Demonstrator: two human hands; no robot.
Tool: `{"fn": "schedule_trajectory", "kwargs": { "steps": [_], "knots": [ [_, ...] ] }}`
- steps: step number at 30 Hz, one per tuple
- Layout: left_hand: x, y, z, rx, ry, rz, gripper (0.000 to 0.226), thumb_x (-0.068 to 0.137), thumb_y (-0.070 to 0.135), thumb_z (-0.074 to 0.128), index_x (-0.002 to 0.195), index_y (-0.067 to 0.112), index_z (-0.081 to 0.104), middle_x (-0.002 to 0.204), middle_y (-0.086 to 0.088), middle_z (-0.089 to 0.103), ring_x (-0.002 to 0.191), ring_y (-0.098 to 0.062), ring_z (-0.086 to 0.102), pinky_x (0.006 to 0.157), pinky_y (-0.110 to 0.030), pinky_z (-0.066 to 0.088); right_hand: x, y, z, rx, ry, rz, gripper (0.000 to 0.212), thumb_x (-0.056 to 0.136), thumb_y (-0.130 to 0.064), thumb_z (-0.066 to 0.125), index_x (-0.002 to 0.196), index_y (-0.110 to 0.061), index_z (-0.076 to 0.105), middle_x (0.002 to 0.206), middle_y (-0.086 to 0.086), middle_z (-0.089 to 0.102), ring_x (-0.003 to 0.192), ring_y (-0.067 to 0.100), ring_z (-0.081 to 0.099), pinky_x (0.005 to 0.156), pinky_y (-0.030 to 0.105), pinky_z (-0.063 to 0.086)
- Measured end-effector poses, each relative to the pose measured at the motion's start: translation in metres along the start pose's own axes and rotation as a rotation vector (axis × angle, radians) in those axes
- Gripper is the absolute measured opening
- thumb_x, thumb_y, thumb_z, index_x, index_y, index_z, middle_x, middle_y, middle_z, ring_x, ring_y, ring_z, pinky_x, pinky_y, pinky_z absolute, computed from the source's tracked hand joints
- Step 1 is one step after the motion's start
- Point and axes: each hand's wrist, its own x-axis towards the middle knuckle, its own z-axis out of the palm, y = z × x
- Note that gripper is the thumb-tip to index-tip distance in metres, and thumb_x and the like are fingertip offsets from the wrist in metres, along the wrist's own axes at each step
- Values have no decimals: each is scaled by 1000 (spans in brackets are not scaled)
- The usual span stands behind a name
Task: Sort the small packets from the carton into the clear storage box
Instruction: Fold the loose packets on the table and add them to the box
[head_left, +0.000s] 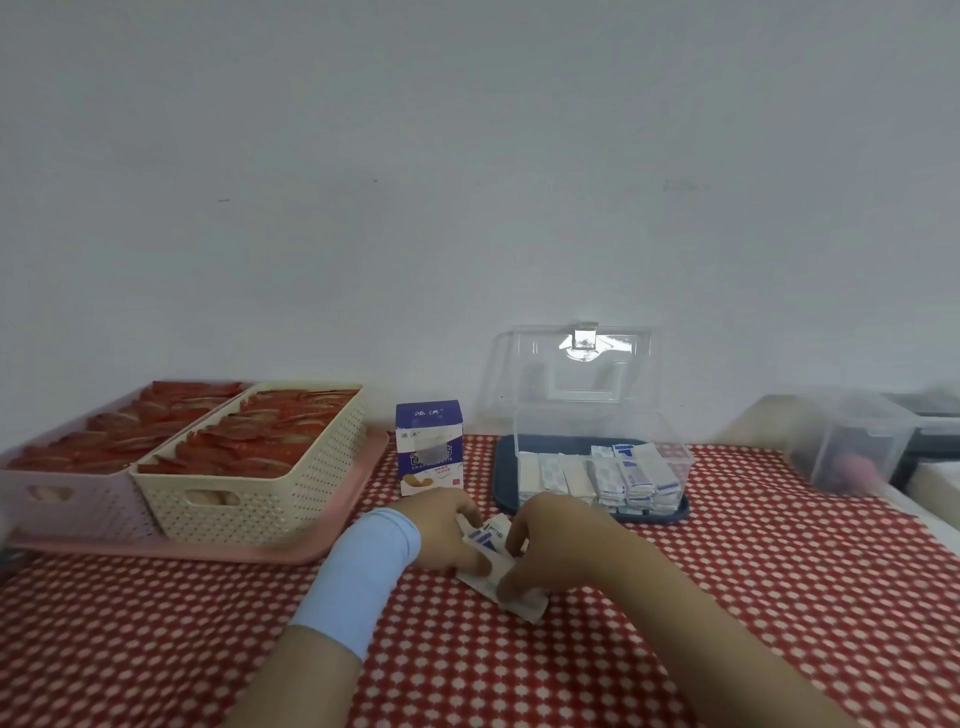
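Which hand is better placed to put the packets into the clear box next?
Probably the right hand: it pinches the packets, and the open clear storage box stands just beyond it. The left hand, also on the packets, would have to cross over.

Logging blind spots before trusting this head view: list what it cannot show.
1. Count of the small white-and-blue paper packets: the left hand and right hand cover most of them, head view.
2. Front print on the blue-and-white cardboard carton: blurred, head view.
3. Contents of the clear plastic tub at far right: smeared by blur, head view.
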Motion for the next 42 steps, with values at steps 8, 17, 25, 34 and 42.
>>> {"fn": "schedule_trajectory", "kwargs": {
  "steps": [8, 17, 25, 34, 42],
  "knots": [
    [-6, -3, -8, -36, 75, 60, 37, 74, 42, 80, 104, 29, 62, 97, 7, 68, 87, -13, 65, 83, -32, 54, -2, -5, 1, 109, 0, -25, 41, 75, -41, 82, 111, -25, 73, 101, -6, 71, 91, 10, 66, 87, 30, 58],
    [-13, -8, -14, -187, 71, 128, 11, 84, 33, 75, 80, 27, 67, 80, -1, 75, 70, -12, 70, 70, -26, 56, -3, -7, 1, 223, 205, -89, 30, 83, -44, 74, 108, -28, 72, 100, -11, 71, 89, 8, 65, 84, 30, 58],
    [-13, -11, -14, -461, 71, 225, 31, 86, 20, 75, 116, 25, 71, 105, 12, 76, 97, -4, 71, 95, -25, 51, -1, 5, -5, 508, 296, -35, 7, 79, -32, 81, 82, -26, 77, 70, -10, 71, 68, 7, 67, 62, 23, 56],
    [-9, -2, -11, -797, 316, 148, 16, 86, 18, 76, 98, 9, 71, 74, -3, 75, 63, -11, 70, 63, -23, 57, -10, 6, -10, 864, 165, 35, 25, 90, -29, 74, 81, -6, 74, 83, 11, 75, 63, 16, 68, 62, 32, 62],
    [-10, -2, -12, -659, 268, 169, 15, 88, 22, 74, 96, 10, 74, 83, -2, 77, 57, -5, 65, 54, -16, 49, -11, 4, -11, 899, 248, 3, 17, 89, -30, 74, 96, -15, 79, 81, -2, 78, 71, 8, 73, 58, 17, 52]
  ]
}}
